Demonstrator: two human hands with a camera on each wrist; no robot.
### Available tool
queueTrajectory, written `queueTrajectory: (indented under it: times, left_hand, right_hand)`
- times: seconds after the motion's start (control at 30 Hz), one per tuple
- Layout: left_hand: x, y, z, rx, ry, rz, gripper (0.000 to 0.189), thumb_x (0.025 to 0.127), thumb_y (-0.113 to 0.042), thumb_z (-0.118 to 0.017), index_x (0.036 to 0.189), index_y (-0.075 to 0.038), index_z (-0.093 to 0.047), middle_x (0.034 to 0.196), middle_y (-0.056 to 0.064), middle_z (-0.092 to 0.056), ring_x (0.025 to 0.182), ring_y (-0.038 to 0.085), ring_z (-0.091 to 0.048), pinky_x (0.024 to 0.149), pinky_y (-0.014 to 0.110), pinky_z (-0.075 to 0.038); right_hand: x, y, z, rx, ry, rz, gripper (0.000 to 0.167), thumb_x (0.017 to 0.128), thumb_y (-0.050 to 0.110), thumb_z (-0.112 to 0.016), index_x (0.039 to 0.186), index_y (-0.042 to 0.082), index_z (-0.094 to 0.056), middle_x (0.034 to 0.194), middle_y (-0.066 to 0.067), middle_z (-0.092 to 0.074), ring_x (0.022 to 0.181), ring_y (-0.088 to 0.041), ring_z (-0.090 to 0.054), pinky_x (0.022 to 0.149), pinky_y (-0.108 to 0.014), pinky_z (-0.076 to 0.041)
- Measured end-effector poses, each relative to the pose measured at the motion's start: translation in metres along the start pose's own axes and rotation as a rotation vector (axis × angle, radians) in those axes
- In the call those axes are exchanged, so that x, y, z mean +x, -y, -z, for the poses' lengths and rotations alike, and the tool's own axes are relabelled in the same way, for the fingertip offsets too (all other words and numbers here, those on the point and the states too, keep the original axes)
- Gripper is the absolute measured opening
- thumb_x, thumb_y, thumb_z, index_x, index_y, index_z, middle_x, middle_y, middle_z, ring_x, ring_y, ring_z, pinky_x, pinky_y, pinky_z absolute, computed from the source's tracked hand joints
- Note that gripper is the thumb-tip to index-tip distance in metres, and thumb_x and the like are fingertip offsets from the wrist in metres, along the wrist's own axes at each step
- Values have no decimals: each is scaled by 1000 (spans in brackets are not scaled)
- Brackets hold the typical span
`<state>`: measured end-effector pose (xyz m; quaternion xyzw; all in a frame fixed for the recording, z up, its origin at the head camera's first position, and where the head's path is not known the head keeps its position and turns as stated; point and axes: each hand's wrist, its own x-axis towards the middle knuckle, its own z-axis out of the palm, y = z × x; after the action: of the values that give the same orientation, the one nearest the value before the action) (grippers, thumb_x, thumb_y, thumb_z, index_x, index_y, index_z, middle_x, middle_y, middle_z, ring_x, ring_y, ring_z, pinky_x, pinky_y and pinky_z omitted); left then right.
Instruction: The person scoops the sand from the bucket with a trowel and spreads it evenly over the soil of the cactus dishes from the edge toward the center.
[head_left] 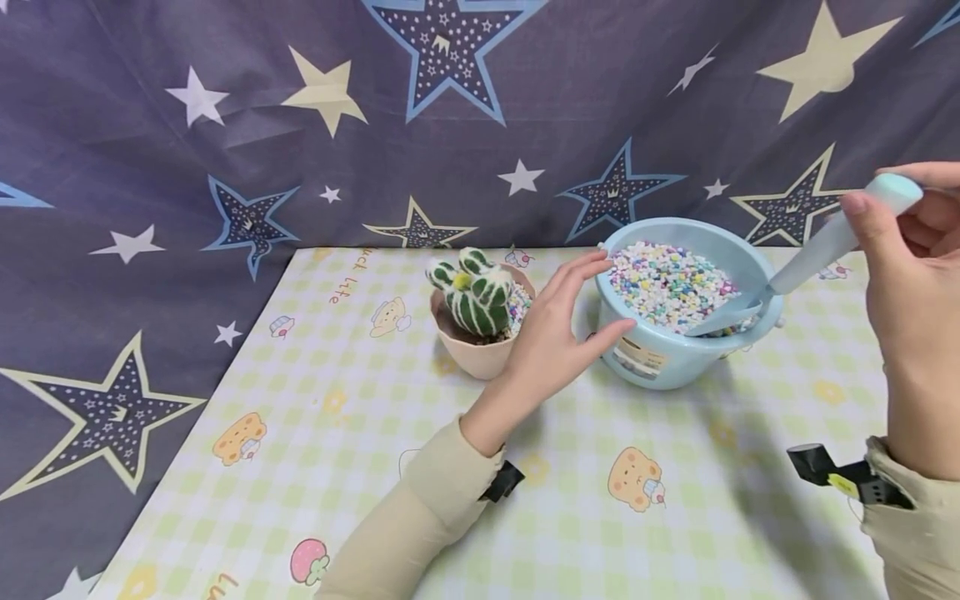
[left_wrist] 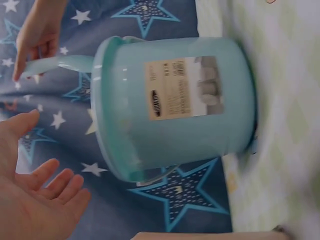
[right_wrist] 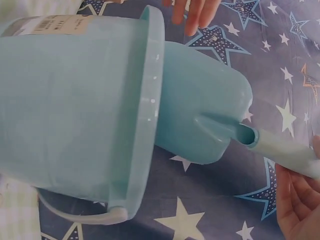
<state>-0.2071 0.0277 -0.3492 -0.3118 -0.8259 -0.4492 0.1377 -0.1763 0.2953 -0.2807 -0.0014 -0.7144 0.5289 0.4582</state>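
Observation:
A light blue bucket (head_left: 660, 367) full of small multicoloured pebbles (head_left: 667, 279) stands at the back right of the table. My right hand (head_left: 918, 283) grips the pale handle of a blue plastic shovel (right_wrist: 200, 105), whose blade dips into the pebbles at the bucket's right side. My left hand (head_left: 551, 329) hovers at the bucket's left rim, fingers spread and holding nothing; in the left wrist view a gap shows between it and the bucket. Just behind the left hand is a potted cactus (head_left: 476, 300) in a pinkish pot (head_left: 476, 358), with some coloured pebbles on its right side.
A checked tablecloth (head_left: 555, 533) with cartoon prints covers the table. Behind and to the left hangs a dark curtain (head_left: 262, 150) with stars. The bucket's handle (right_wrist: 85, 216) hangs down along its side.

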Motion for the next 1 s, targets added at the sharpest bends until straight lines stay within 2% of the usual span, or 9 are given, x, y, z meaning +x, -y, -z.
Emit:
queueTrajectory:
  times: [0.1, 0.23, 0.37, 0.5, 0.77, 0.87, 1.0]
  left_hand:
    - [3, 4, -8, -4, 32, 68, 70, 88, -37, -75, 147, -13, -45, 160, 1, -37, 148, 14, -36, 120, 34, -36]
    - [6, 10, -18, -1, 53, 141, 80, 86, -40, -77, 152, -14, -39, 164, 0, -29, 149, 19, -34, 121, 40, -34]
    - [8, 16, -28, -32, 57, 180, 87, 84, -40, -79, 154, -14, -36, 166, -1, -25, 150, 22, -32, 122, 42, -33]
    - [9, 19, -33, -55, 64, 206, 90, 83, -40, -80, 156, -15, -33, 167, -4, -22, 151, 21, -30, 123, 41, -31]
    - [12, 26, -41, -70, 85, 265, 96, 83, -45, -79, 159, -16, -27, 168, -12, -15, 153, 19, -26, 123, 42, -30]
    - [13, 26, -42, -47, 93, 278, 99, 83, -47, -78, 160, -17, -24, 168, -13, -13, 153, 20, -26, 123, 43, -30]
    - [14, 26, -41, 3, 96, 281, 101, 82, -50, -78, 160, -17, -23, 168, -12, -14, 153, 20, -27, 123, 41, -30]
  right_hand:
    - [-3, -3, 3, 19, -7, -15, 23, 90, 9, -73, 112, 14, -69, 89, 16, -71, 75, 5, -64, 73, -3, -50]
    - [-10, -9, 5, 122, 2, -51, 22, 90, 5, -71, 110, 11, -67, 88, 10, -74, 76, 1, -69, 71, -6, -52]
    - [-17, -17, 8, 303, 6, -76, 21, 89, 0, -70, 109, 6, -65, 86, 1, -76, 75, -6, -73, 72, -9, -55]
    - [-21, -24, 12, 414, -18, -88, 21, 89, -4, -69, 108, 1, -65, 85, -4, -75, 76, -11, -74, 73, -12, -58]
    - [-29, -34, 19, 476, -54, -101, 26, 90, -3, -67, 116, -5, -62, 88, -9, -74, 81, -16, -74, 76, -16, -59]
    - [-32, -36, 20, 510, -61, -108, 25, 90, -5, -66, 115, -5, -61, 90, -11, -74, 82, -18, -74, 76, -18, -60]
    - [-37, -39, 20, 521, -26, -87, 24, 90, -9, -64, 113, -5, -59, 92, -13, -75, 83, -19, -75, 76, -20, -60]
